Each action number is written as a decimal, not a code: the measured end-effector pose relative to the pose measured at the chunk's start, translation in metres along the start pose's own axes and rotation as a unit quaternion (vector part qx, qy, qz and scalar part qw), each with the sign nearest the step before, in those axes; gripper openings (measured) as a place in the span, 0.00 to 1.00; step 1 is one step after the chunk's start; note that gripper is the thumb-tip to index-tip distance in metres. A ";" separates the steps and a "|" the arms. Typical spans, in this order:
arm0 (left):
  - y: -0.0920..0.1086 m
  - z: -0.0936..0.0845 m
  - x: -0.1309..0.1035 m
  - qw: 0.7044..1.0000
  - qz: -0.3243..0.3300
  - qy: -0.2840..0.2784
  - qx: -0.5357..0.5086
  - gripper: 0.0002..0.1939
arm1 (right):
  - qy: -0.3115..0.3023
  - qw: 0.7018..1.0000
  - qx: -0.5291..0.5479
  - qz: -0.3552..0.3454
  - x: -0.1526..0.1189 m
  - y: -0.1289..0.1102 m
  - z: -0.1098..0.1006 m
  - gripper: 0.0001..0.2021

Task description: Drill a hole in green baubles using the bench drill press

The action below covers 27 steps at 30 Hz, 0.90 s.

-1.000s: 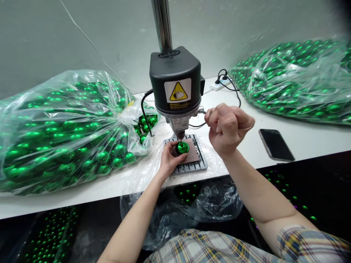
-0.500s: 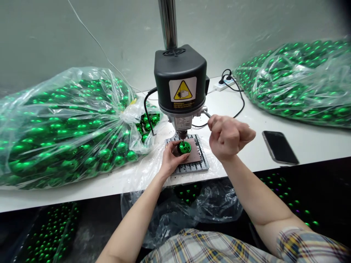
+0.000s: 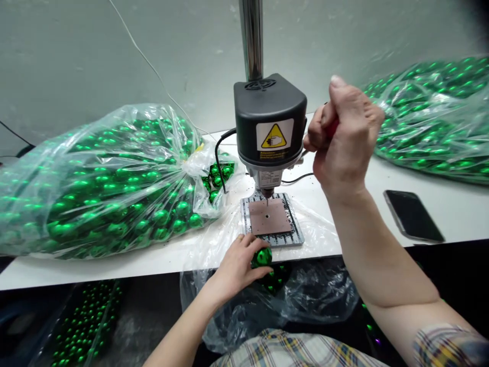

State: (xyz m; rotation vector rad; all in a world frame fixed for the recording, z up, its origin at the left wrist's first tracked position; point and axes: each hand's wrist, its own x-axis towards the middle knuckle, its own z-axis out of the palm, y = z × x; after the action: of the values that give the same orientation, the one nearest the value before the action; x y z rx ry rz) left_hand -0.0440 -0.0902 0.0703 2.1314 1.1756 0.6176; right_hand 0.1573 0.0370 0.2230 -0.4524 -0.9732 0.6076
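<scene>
My left hand (image 3: 242, 262) is closed around a shiny green bauble (image 3: 262, 257) with a small dark hole in its upper side. It hangs just past the table's front edge, above an open plastic bag (image 3: 321, 290) holding more green baubles. My right hand (image 3: 346, 135) is wrapped round the red-gripped feed lever (image 3: 333, 128) of a bench drill press (image 3: 271, 120); most of the grip is hidden by my fingers. Below, the thin drill bit (image 3: 268, 201) points down over a brown square pad (image 3: 263, 224) with a hole in it, on the slotted metal base (image 3: 298, 235).
A big clear bag of green baubles (image 3: 114, 188) lies on the left of the white table (image 3: 160, 260), another bag (image 3: 431, 122) at the back right. A phone (image 3: 414, 215) rests near the right front edge. Dark shavings surround the base. Below left are more baubles (image 3: 89, 316).
My left hand has drawn the bauble from under the bit toward me, over the table edge. My right hand has risen with the lever, and the bit stands clear above the pad.
</scene>
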 end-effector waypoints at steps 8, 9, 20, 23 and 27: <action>-0.064 -0.086 0.091 0.930 -0.229 0.183 0.222 0.16 | 0.019 1.000 0.002 0.012 -0.005 -0.007 0.001 0.24; -0.073 -0.093 0.107 0.922 -0.261 0.158 0.238 0.15 | 0.017 1.000 -0.002 0.010 -0.005 -0.006 0.001 0.24; -0.088 -0.109 0.095 0.925 -0.210 0.298 -0.107 0.17 | -0.006 1.000 -0.002 -0.002 -0.006 -0.002 -0.004 0.22; -0.071 -0.102 0.074 0.819 -0.170 0.327 -0.440 0.22 | 0.004 1.000 0.006 -0.003 -0.007 -0.003 -0.003 0.22; -0.044 -0.079 0.058 0.725 -0.214 0.237 -0.611 0.20 | 0.001 1.000 -0.006 -0.004 -0.006 -0.003 -0.002 0.24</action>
State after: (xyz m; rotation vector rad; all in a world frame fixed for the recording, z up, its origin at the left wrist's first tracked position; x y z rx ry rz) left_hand -0.0919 0.0013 0.1005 0.5538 0.9628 1.2798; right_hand 0.1573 0.0304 0.2195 -0.4587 -0.9768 0.5950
